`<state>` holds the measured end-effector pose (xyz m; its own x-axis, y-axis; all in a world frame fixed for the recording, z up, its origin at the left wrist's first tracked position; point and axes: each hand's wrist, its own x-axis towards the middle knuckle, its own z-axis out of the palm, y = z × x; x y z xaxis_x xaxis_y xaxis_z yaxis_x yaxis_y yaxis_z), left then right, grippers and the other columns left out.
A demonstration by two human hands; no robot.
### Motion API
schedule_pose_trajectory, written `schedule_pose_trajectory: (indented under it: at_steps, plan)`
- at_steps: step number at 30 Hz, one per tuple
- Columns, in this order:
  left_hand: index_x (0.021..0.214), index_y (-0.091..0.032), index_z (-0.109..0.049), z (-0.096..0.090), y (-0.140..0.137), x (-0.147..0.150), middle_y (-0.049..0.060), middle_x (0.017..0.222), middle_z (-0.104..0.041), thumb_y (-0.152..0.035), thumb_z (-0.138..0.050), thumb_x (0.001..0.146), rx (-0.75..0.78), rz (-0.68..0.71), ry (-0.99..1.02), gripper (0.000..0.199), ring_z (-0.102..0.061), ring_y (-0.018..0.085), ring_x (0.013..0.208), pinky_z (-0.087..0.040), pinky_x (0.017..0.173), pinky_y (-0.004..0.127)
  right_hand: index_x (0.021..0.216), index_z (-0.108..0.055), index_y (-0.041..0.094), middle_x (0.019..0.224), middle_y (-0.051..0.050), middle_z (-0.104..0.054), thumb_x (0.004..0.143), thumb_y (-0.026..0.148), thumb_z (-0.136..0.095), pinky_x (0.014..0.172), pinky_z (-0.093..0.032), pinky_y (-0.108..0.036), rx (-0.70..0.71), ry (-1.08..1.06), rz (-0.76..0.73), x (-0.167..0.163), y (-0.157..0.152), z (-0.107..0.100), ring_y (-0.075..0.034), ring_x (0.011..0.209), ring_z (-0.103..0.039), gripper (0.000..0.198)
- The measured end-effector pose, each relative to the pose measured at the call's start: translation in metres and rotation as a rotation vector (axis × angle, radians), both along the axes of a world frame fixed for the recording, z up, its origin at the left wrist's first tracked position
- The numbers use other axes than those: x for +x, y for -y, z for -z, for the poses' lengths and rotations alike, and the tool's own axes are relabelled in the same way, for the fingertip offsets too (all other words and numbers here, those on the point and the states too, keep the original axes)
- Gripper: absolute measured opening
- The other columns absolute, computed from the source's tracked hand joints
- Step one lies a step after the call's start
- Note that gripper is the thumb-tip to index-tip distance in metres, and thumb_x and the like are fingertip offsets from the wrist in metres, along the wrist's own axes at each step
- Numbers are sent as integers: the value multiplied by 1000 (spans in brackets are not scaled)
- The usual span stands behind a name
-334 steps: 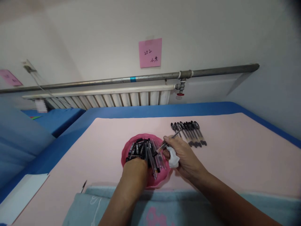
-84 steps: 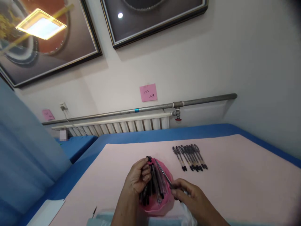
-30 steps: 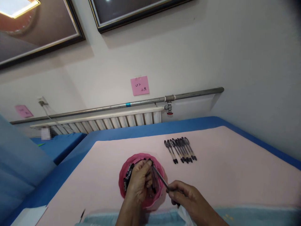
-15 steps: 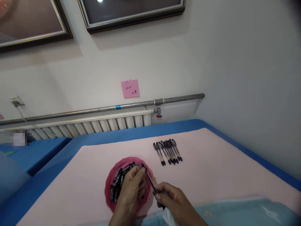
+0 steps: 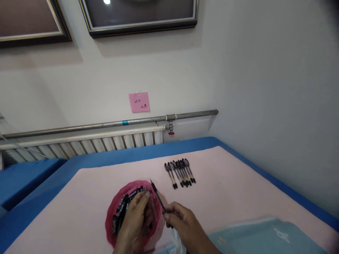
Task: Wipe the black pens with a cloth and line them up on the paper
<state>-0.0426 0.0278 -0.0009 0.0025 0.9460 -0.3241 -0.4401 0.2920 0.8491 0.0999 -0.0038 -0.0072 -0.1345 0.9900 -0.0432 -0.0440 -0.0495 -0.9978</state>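
My right hand point(image 5: 180, 217) grips a slim black pen point(image 5: 159, 197) near its lower end, its bare point tilted up and left over the bowl's rim. My left hand point(image 5: 136, 213) is above the pink bowl point(image 5: 109, 220), fingers pinched together; whatever is between them is too hidden to name. Inside the bowl lie several black pen parts point(image 5: 123, 208), with clear pieces near my left fingers. Beyond my right hand, a row of capped pens point(image 5: 181, 173) lies side by side on the pink cloth point(image 5: 217, 190).
A light blue cloth point(image 5: 246, 234) covers the near right edge. Blue bedding point(image 5: 190, 141) borders the pink cloth. Behind it run a white radiator point(image 5: 119, 141) and a grey pipe point(image 5: 148, 120) with a red-handled valve point(image 5: 171, 133). A pink note point(image 5: 139, 102) sticks to the wall.
The pen's point has come away from my left fingers, leaving a gap between pen and left hand. The whole view has shifted slightly, so things appear further left.
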Motion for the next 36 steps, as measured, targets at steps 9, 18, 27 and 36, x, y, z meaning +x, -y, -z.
schedule_pose_trajectory:
  at_steps: [9,18,27,36]
  plan:
    - [89,-9,-58,-19,-4,-8,11,83,-67,8,-47,73,-57,-92,7,26,-67,15,75,-54,69,24,72,-59,19,61,2,-55,72,26,-52,63,-40,-24,-6,181,13,5,0,14,-13,63,-51,10]
    - [90,-11,-56,-22,-4,-18,12,85,-68,-4,-50,82,11,-124,-36,12,-67,16,70,-55,60,25,74,-60,19,64,2,-58,75,29,-52,62,-40,-24,16,329,0,7,2,12,-13,64,-52,13]
    - [73,-12,-56,-19,-7,-30,0,58,-60,-18,-69,71,33,-125,220,14,-52,5,44,-41,41,15,75,-61,21,66,2,-57,76,37,-52,61,-40,-24,85,403,-84,9,7,11,-14,66,-51,19]
    - [77,-11,-61,-21,-5,-35,0,66,-58,-21,-77,59,56,23,215,26,-49,6,53,-41,50,17,75,-63,21,72,1,-62,76,38,-52,67,-41,-25,99,430,-88,8,10,0,-16,72,-54,21]
